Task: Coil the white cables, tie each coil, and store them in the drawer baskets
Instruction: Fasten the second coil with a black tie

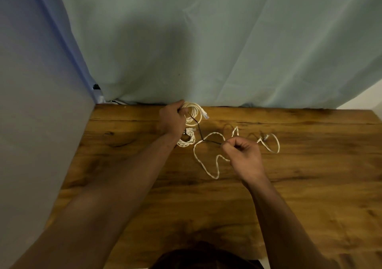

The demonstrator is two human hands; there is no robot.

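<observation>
At the far edge of the counter (310, 186), the left hand (171, 119) curls round a white cable coil (195, 111). The right hand (241, 155) pinches what looks like a thin dark tie (201, 138) running from it. A loose braided cable (206, 165) sprawls beside a second coil (187, 141).

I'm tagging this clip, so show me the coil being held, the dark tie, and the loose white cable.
held coil (197, 110): head view, on its white loops.
dark tie (212, 142): head view, on its lower stretch.
loose white cable (215, 177): head view, on its nearest bend.
</observation>
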